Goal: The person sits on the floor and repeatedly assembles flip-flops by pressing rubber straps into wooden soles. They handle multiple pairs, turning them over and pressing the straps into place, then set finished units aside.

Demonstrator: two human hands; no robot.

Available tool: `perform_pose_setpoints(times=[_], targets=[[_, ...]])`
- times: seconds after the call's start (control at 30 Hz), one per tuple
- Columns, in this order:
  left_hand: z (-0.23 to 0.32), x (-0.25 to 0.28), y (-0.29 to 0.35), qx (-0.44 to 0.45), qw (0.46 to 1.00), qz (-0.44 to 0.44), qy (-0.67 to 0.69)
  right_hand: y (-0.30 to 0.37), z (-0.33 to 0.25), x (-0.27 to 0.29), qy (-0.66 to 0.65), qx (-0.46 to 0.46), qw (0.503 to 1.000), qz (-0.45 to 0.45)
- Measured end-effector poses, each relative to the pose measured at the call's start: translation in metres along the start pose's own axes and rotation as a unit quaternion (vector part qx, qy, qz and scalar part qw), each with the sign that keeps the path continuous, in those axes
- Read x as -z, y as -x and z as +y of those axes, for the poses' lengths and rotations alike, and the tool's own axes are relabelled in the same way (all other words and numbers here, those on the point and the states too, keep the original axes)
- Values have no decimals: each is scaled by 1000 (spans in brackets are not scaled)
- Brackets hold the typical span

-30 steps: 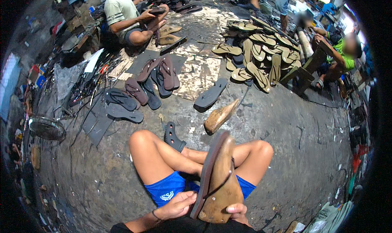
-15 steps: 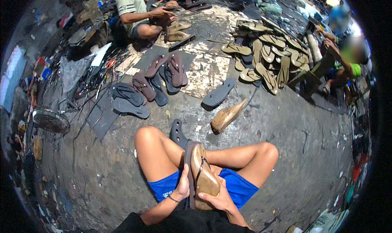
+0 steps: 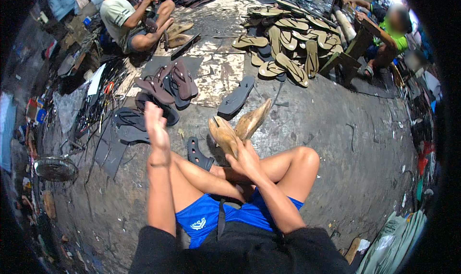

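My right hand (image 3: 246, 157) is wrapped round a brown wooden shoe last (image 3: 223, 131), held above the floor beyond my crossed legs. A second wooden shoe last (image 3: 253, 118) lies right beside it, toe pointing away. My left hand (image 3: 157, 130) is stretched out with its fingers extended, slightly blurred. It overlaps the near edge of a group of brown flip-flops (image 3: 184, 79) and dark grey ones, hiding part of a brown flip-flop. A grey sole-shaped slab (image 3: 236, 95) lies past the lasts. Near my foot stands a dark clog (image 3: 197, 154) with holes.
A big heap of olive flip-flops (image 3: 292, 38) lies at the far right, by a wooden frame (image 3: 353, 57) where a person in green sits. Another person (image 3: 129, 21) sits at the far left. A fan (image 3: 55, 168) and loose strips and scraps lie left.
The brown flip-flop has come off the shoe last in my hands. My left hand has moved away to the far left, onto the flip-flops. My right hand has carried the last forward.
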State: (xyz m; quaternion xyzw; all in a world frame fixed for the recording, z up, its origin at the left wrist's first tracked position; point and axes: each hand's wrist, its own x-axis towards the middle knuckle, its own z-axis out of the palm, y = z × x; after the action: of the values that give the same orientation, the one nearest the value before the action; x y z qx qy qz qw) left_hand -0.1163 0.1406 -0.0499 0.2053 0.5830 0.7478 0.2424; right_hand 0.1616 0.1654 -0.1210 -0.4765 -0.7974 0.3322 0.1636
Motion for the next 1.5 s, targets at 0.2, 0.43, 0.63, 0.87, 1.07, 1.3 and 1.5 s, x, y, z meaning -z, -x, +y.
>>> perform_pose_setpoints(times=[0.2, 0.43, 0.63, 0.87, 1.07, 1.3, 1.5], targets=[[-26, 25, 133, 45, 975, -168, -138, -92, 28, -47, 167, 61, 984, 31], [-15, -11, 174, 38, 934, -273, -228, -199, 99, -56, 320, 225, 908, 152], [25, 10, 140, -261, 882, -159, -360, -95, -8, 28, -132, 332, 921, 152], [102, -4, 152, -272, 807, -407, -331, 44, -52, 93, -270, 387, 882, 9], [94, 21, 177, -174, 845, -429, -267, 53, -76, 116, -191, 386, 893, -131], [96, 23, 181, -130, 873, -417, -218, 53, -76, 110, -178, 364, 900, -162], [96, 27, 177, -155, 853, -426, -259, 50, -78, 107, -161, 362, 895, -205]])
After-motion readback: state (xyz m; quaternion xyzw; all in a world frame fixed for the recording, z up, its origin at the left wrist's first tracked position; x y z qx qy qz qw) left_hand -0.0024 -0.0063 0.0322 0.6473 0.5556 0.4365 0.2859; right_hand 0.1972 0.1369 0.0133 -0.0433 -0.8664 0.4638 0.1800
